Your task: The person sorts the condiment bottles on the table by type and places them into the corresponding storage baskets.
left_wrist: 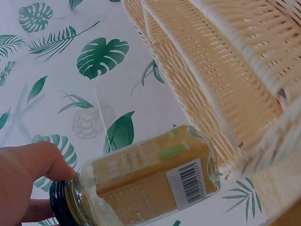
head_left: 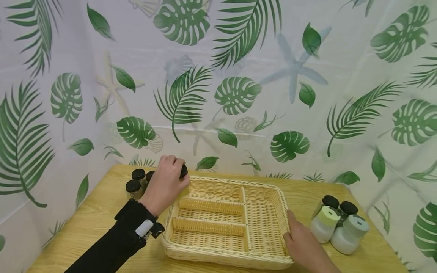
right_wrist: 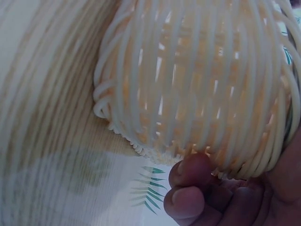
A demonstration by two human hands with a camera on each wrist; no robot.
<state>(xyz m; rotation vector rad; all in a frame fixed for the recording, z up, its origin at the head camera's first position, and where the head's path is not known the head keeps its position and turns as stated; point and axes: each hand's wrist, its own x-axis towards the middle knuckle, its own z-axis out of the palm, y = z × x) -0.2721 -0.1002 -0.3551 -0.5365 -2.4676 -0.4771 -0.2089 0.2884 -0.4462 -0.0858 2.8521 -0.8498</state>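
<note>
While the left hand [head_left: 165, 186] pinches the glass jar [left_wrist: 150, 181] by its black lid [left_wrist: 62, 205] near the basket's [head_left: 225, 258] far-left corner, a slipping fingertip hold could drop it on the rim [head_left: 225, 179]! Tan filling [left_wrist: 131, 195] inside the jar; four woven-floored compartments [head_left: 268, 223] in the basket, right hand [head_left: 304, 242] gripping its side.

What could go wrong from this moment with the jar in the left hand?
The left hand holds the jar at its black lid, so the jar might slip or the lid might loosen. Being near the rim of the basket, the jar could knock against it. The hand may also bump the black-lidded jars beside it.
</note>
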